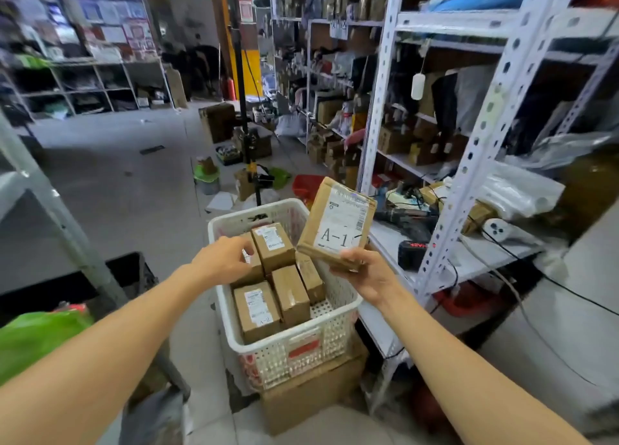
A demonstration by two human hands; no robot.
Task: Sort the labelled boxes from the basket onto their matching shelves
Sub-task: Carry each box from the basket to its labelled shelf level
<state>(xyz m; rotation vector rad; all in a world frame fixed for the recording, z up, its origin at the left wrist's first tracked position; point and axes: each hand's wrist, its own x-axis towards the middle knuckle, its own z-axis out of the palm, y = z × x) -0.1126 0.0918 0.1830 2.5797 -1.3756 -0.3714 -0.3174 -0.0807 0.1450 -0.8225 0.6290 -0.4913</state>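
A white perforated basket [291, 347] stands on a cardboard carton and holds several brown cardboard boxes with white labels. One box near the front reads A-2 [256, 310]. My right hand [361, 274] grips the lower edge of a flat brown box labelled A-1 [336, 223], held tilted above the basket's right rim. My left hand [224, 255] reaches into the basket's far left side, fingers curled on the top of a box [249, 263] there. Whether it grips that box is unclear.
White metal shelving [445, 217] rises on the right, its low shelf cluttered with tools, cables and a battery pack [413, 253]. More shelves of boxes line the aisle behind. A green bag [37, 337] lies at the left. A tripod pole [249, 150] stands beyond the basket.
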